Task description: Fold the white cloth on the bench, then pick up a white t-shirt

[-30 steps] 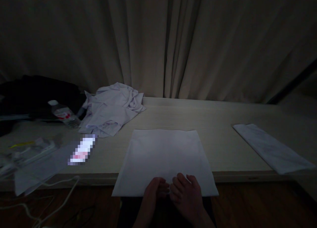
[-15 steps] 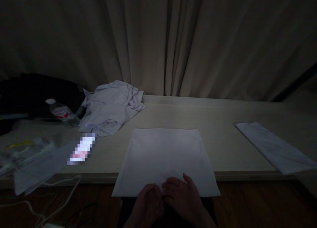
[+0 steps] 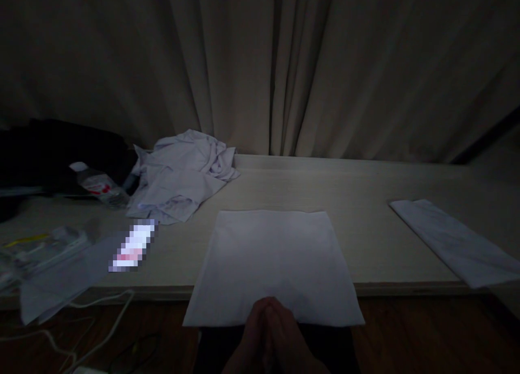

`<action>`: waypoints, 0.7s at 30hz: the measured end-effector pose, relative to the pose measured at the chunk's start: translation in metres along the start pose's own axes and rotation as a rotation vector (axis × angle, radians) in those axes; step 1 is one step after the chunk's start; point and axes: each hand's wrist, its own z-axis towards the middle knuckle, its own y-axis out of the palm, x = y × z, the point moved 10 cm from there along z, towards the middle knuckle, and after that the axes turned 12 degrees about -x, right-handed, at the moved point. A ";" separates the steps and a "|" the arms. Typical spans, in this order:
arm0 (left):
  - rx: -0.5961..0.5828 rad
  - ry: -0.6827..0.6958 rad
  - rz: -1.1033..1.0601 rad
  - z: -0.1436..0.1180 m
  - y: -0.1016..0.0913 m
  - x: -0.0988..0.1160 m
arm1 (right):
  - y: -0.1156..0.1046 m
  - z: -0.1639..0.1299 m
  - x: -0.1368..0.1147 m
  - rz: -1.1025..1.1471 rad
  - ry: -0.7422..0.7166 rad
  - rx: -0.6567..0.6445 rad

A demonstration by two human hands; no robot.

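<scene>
1. The white cloth (image 3: 273,266) lies flat at lower centre on the table (image 3: 365,201), its long axis running away from the viewer, near edge overhanging.
2. The left hand (image 3: 252,339) and right hand (image 3: 290,344) are pressed together, fingertips touching that edge.

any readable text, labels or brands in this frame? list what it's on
None can be read.
Plastic bottle lying at the table's left end: red-and-white label, print too dark and small to read.
Packet beside the crumpled white garment: pixelated patch, unreadable.
Clear bags at far left: yellow marking, blurred.
Flat white cloth by both hands and folded cloth: no print visible.
</scene>
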 end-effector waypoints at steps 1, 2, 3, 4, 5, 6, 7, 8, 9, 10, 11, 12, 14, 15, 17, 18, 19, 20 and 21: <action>0.009 0.016 -0.002 0.001 -0.005 0.002 | -0.002 0.001 -0.010 -0.168 -0.019 -0.031; 0.022 0.048 -0.008 0.003 -0.011 0.005 | -0.003 0.002 -0.020 -0.348 -0.047 -0.069; 0.040 0.089 -0.001 0.005 -0.019 0.010 | -0.002 0.003 -0.030 -0.546 -0.082 -0.108; 0.060 0.125 0.025 0.007 -0.027 0.015 | -0.001 0.004 -0.037 -0.724 -0.120 -0.140; 0.069 0.143 0.063 0.010 -0.034 0.019 | -0.001 0.006 -0.041 -0.853 -0.158 -0.158; 0.064 0.139 0.114 0.012 -0.040 0.021 | -0.002 0.007 -0.044 -0.945 -0.190 -0.165; 0.048 0.126 0.174 0.014 -0.044 0.024 | -0.004 0.008 -0.045 -1.011 -0.217 -0.160; 0.034 0.121 0.232 0.015 -0.048 0.028 | -0.006 0.010 -0.046 -1.062 -0.239 -0.148; 0.028 0.127 0.285 0.014 -0.050 0.033 | -0.009 0.012 -0.045 -1.106 -0.255 -0.133; 0.025 0.139 0.334 0.012 -0.051 0.038 | -0.011 0.014 -0.044 -1.148 -0.269 -0.121; 0.032 0.156 0.372 0.010 -0.053 0.044 | -0.012 0.017 -0.042 -1.189 -0.280 -0.115; 0.040 0.168 0.396 0.007 -0.054 0.049 | -0.014 0.020 -0.039 -1.228 -0.284 -0.111; 0.043 0.159 0.426 0.003 -0.055 0.054 | -0.021 0.026 -0.034 -1.290 -0.270 -0.105; 0.038 0.151 0.447 0.002 -0.054 0.055 | -0.025 0.030 -0.032 -1.312 -0.256 -0.101; 0.039 0.140 0.483 -0.002 -0.052 0.055 | -0.032 0.035 -0.027 -1.339 -0.227 -0.096; 0.031 0.137 0.488 -0.005 -0.048 0.055 | -0.034 0.037 -0.026 -1.348 -0.220 -0.098; 0.006 0.124 0.480 -0.007 -0.041 0.051 | -0.034 0.039 -0.025 -1.354 -0.220 -0.102; -0.032 0.097 0.457 -0.009 -0.031 0.045 | -0.032 0.040 -0.024 -1.358 -0.225 -0.108; -0.082 0.057 0.418 -0.012 -0.019 0.035 | -0.029 0.041 -0.024 -1.362 -0.233 -0.117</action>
